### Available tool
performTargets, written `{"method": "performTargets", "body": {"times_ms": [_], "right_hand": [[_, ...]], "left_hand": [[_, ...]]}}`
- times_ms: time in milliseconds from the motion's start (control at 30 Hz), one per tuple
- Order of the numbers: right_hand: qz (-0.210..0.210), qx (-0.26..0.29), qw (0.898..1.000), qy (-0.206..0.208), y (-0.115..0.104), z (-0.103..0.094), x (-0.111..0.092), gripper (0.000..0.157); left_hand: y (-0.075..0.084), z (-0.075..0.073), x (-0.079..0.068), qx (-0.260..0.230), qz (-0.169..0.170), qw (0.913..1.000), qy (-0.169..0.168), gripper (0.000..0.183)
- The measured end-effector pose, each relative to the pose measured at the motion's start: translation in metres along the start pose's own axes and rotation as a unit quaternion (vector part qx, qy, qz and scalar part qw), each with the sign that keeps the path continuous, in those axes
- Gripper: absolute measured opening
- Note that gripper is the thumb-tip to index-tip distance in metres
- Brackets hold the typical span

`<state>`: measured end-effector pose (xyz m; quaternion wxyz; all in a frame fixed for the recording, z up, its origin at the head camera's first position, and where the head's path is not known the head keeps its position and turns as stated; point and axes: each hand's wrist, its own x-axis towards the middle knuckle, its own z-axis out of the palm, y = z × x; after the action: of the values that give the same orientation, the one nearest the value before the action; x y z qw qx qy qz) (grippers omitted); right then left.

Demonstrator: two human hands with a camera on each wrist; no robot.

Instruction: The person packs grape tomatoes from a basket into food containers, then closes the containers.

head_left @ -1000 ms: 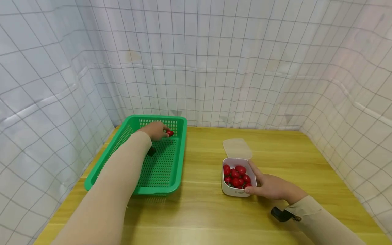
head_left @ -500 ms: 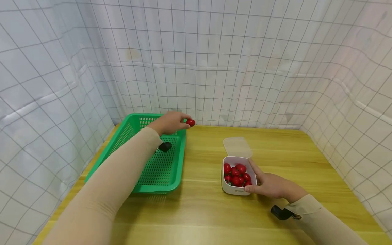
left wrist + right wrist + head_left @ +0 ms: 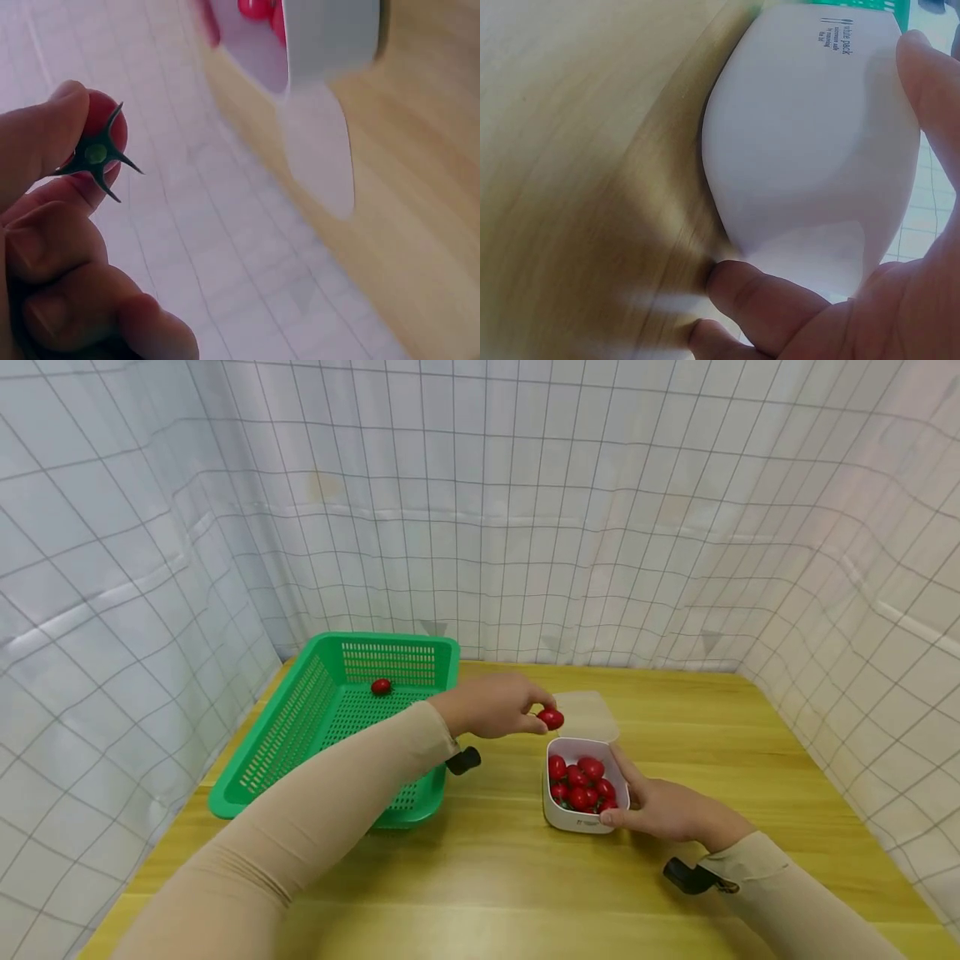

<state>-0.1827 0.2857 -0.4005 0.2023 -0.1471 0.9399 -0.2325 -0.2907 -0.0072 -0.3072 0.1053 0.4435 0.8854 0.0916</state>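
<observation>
My left hand (image 3: 495, 706) pinches a cherry tomato (image 3: 551, 719) between thumb and fingers, just above and behind a white square container (image 3: 558, 817). In the left wrist view, the tomato's green star-shaped calyx (image 3: 96, 154) faces the camera. Several cherry tomatoes (image 3: 577, 779) lie inside the container. My right hand (image 3: 663, 810) holds the container at its right side, with the thumb on the front rim. The right wrist view shows its white wall (image 3: 810, 135) with small printed text. One cherry tomato (image 3: 381, 687) lies at the back of the green basket (image 3: 444, 693).
A translucent lid (image 3: 592, 714) lies flat on the wooden table (image 3: 480, 877) behind the container. The basket stands at the left, partly hidden by my left sleeve (image 3: 337, 810). White gridded curtain (image 3: 510, 527) encloses the table's back and sides.
My left hand has carried the cherry tomato out of the green basket, rightward and toward me, to the white container. My right hand keeps its hold on the container.
</observation>
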Motion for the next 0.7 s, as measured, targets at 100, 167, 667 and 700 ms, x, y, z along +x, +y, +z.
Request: {"method": "performTargets", "body": {"times_ms": [100,167,667,700], "right_hand": [[0.001,0.001,1.0,-0.003,0.0,0.0,0.0,0.118],[0.003,0.001,1.0,-0.004,0.001,0.0,0.0,0.118],[0.008,-0.001,1.0,-0.007,0.002,0.001,0.001,0.119],[0.007,-0.001,1.0,-0.007,0.002,0.001,0.001,0.119]], "left_hand": [[0.015,0.01,0.005,0.022,0.033,0.9991,-0.012,0.034],[0.023,0.017,0.008,0.033,0.047,0.9983,-0.014,0.032],[0.038,0.032,0.016,0.034,0.036,0.9982,-0.033,0.043],[0.038,0.032,0.016,0.031,0.035,0.9984,-0.033,0.043]]}}
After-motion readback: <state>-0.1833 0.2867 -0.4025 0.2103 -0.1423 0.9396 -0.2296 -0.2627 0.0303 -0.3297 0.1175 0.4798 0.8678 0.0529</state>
